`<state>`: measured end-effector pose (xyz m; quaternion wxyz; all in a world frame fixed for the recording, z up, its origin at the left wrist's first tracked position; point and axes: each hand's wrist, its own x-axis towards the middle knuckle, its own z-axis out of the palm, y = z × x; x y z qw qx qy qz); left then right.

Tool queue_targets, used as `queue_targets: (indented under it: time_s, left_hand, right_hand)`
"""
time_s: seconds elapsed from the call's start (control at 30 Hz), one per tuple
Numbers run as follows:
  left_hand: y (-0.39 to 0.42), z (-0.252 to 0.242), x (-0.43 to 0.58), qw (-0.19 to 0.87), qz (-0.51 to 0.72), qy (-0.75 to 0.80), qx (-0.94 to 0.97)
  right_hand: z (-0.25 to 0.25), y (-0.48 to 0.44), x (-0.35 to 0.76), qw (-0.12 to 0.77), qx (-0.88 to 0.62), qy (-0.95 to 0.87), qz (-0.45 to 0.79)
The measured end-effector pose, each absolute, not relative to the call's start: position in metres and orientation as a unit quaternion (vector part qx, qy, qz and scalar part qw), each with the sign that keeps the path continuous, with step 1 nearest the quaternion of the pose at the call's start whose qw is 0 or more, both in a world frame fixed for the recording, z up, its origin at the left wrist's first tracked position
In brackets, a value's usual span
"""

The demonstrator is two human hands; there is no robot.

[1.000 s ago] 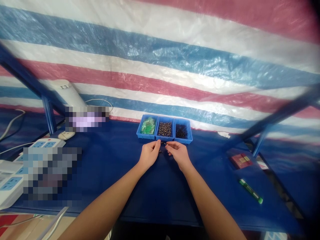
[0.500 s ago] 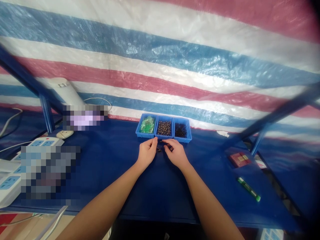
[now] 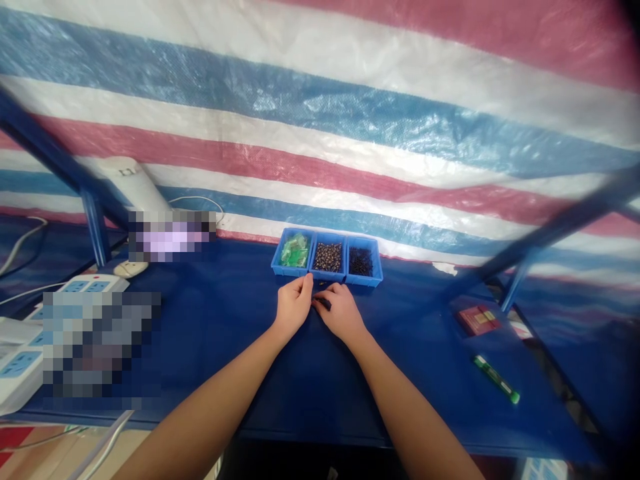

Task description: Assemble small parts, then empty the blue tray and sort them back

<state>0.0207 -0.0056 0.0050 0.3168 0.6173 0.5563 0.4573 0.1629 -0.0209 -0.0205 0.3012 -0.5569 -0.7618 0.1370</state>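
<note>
Striped tarpaulin (image 3: 320,133) in red, white and blue hangs behind a blue counter (image 3: 320,373); near the middle of the counter, a little short of its far edge, a small dark part (image 3: 323,304) sits between the two hands, pinched at the fingertips. Its exact shape is too small to tell; it looks like a short, stiff, dark piece, light enough for fingertips alone, and likely easy to drop or roll away, so a hold on its two ends with thumb and forefinger seems the sound way to take it. The left hand (image 3: 293,308) has its grip narrow, fingers curled in and closed toward the part; the right hand (image 3: 341,312) is likewise closed on the part from the other side, knuckles up; both wrists lie low over the counter.

Just beyond the hands, along the far edge, stand three blue bins side by side: the left bin (image 3: 293,252) with green pieces, the middle bin (image 3: 328,257) with brownish small parts, the right bin (image 3: 363,261) with darker ones. Toward the right edge lie a red box (image 3: 479,319) and, nearer the front, a green pen (image 3: 496,379); at the left edge are white power strips (image 3: 80,285) and a white lamp base (image 3: 131,268); blue frame bars cross both sides.
</note>
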Motion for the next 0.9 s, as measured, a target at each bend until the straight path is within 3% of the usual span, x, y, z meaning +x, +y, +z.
queue_targets:
  time_s: [0.23,0.5,0.7,0.9]
  left_hand:
    - [-0.008,0.003,0.021,0.342,0.451,0.528,0.634]
    - [-0.009,0.005,0.024,0.421,0.451,0.488,0.617]
    - [-0.011,0.007,0.025,0.458,0.442,0.421,0.646]
    - [-0.010,0.005,0.024,0.460,0.437,0.425,0.646]
  right_hand:
    - [-0.015,-0.022,0.168,0.393,-0.518,-0.733,0.199]
    - [-0.001,-0.021,0.171,0.549,-0.483,-0.542,0.414]
    - [-0.001,-0.022,0.166,0.582,-0.424,-0.440,0.536]
    - [0.002,-0.023,0.167,0.574,-0.441,-0.448,0.525]
